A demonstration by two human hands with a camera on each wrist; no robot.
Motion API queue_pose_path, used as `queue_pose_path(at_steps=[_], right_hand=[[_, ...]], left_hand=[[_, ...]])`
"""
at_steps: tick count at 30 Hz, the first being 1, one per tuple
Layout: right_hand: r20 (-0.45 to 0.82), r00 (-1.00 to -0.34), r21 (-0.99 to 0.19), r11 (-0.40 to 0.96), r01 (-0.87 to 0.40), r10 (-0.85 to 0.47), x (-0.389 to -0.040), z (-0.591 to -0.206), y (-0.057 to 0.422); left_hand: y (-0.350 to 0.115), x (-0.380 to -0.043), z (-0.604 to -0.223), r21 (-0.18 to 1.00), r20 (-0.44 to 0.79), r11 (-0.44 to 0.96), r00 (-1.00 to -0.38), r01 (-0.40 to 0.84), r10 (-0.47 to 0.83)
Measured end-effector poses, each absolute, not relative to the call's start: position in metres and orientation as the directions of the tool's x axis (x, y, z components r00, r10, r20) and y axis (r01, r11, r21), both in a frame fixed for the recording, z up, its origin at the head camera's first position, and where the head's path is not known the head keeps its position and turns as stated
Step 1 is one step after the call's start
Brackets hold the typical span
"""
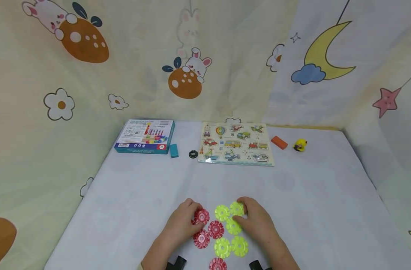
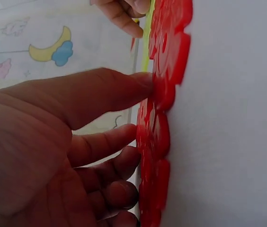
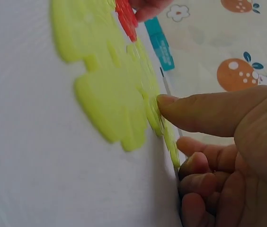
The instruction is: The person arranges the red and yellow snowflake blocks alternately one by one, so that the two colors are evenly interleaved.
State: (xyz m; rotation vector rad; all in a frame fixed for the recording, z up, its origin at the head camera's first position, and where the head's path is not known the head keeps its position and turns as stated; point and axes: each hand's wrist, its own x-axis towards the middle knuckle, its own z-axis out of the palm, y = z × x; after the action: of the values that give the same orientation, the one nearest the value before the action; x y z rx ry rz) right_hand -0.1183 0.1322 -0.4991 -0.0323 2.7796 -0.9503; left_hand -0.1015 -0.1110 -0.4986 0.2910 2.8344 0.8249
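Note:
Several red notched plastic discs lie flat on the white tabletop beside several yellow-green notched discs. My left hand pinches the upper red disc, thumb at its near edge and forefinger at its far edge. In the left wrist view the thumb presses against a row of red discs. With my right hand I hold the upper right yellow-green disc between thumb and forefinger. The right wrist view has the thumb at the edge of the yellow-green discs, remaining fingers curled in.
At the back stand a boxed set, a teal block, a black round chip, a vehicle picture board, an orange block and a yellow toy duck. One red disc lies nearest me.

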Motion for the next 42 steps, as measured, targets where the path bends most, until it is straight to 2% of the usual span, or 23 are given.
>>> queue_pose_path(at_steps=[9,15,25,30,34,38,42], right_hand=[[-0.225,-0.973,-0.587,0.804,0.095,-0.049,-0.12,-0.497,0.131],[-0.252,-0.967,-0.585,0.801,0.128,-0.029,-0.121,-0.499,0.13],[-0.241,-0.97,-0.568,0.816,0.111,-0.036,-0.118,-0.498,0.13],[-0.232,-0.972,-0.567,0.817,0.106,-0.035,-0.118,-0.498,0.13],[-0.233,-0.972,-0.58,0.808,0.108,-0.037,-0.118,-0.498,0.13],[-0.238,-0.97,-0.591,0.798,0.115,-0.036,-0.117,-0.498,0.13],[-0.229,-0.973,-0.598,0.794,0.111,-0.037,-0.115,-0.499,0.131]], left_hand=[[-0.109,-0.108,-0.495,0.516,-0.194,0.843,-0.939,0.15,0.286],[-0.109,-0.105,-0.492,0.472,-0.184,0.852,-0.92,0.227,0.346],[-0.109,-0.101,-0.489,0.444,-0.196,0.849,-0.894,0.286,0.404],[-0.108,-0.102,-0.488,0.38,-0.148,0.858,-0.893,0.345,0.424],[-0.112,-0.104,-0.482,0.374,-0.082,0.857,-0.907,0.355,0.412],[-0.125,-0.111,-0.473,0.311,0.051,0.884,-0.935,0.349,0.351],[-0.151,-0.126,-0.468,0.241,0.151,0.934,-0.961,0.265,0.233]])
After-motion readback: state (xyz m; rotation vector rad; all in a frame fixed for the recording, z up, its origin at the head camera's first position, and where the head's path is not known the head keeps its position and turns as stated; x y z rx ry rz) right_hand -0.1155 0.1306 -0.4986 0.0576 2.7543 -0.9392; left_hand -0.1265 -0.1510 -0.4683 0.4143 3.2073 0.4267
